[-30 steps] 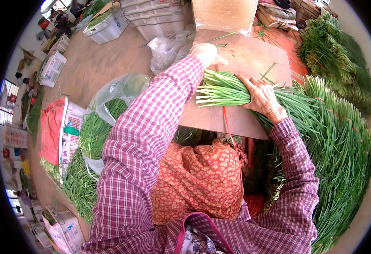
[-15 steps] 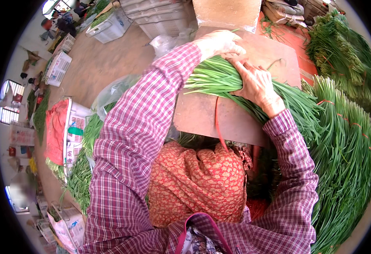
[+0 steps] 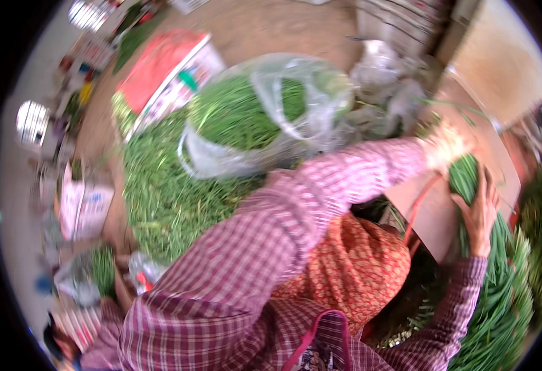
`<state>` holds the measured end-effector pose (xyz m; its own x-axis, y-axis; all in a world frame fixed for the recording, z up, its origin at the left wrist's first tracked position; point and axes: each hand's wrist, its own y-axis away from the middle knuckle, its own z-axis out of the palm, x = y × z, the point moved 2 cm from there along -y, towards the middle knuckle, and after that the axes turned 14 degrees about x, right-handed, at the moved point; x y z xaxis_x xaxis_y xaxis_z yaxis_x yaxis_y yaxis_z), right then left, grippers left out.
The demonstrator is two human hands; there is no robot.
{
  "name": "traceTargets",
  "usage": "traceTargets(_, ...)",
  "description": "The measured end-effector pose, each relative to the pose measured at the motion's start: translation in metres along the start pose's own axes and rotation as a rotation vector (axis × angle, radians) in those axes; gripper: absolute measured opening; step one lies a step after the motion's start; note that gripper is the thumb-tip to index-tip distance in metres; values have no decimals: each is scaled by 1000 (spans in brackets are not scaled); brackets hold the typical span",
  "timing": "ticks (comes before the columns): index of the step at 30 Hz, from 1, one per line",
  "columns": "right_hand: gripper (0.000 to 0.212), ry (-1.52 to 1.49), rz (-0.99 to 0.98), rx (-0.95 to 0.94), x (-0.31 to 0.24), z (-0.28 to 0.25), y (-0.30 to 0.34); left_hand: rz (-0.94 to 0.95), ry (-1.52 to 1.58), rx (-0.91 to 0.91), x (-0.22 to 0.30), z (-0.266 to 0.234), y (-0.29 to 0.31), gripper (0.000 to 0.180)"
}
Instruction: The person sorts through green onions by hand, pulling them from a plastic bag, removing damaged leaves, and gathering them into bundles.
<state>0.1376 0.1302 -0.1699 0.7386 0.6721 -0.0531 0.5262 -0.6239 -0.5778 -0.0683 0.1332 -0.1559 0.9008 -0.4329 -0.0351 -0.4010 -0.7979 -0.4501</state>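
Note:
A bunch of long green garlic chives (image 3: 464,175) lies across a brown board (image 3: 414,217) at the right. My left hand (image 3: 449,146) is over the bunch near its pale ends, which poke out beyond it; motion smears its fingers. Lower on the bunch, my right hand (image 3: 482,209) grips it, thumb on one side and fingers on the other. A red strip (image 3: 418,203) hangs over the board's near edge, below my left hand, toward the red flowered cloth (image 3: 360,272) on my lap.
More chives (image 3: 506,309) are heaped at the right. To the left, a clear plastic bag (image 3: 221,164) of greens lies on a green pile (image 3: 166,198), beside a crate (image 3: 175,89) with a red cover. Stacked crates (image 3: 398,31) and a pale upright panel (image 3: 499,62) stand at the back.
The view has swung left, so the board and both hands now appear farther right. My left hand has shifted onto the pale ends; my right hand remains on the bunch.

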Motion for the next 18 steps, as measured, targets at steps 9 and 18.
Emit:
traceTargets(9,114,127,19,-294,7,-29,-12,-58,128,196,-24,-88,90,111)
traceTargets(18,35,-656,-501,-21,-335,-19,-143,-1083,-212,259,-135,-153,455,41)
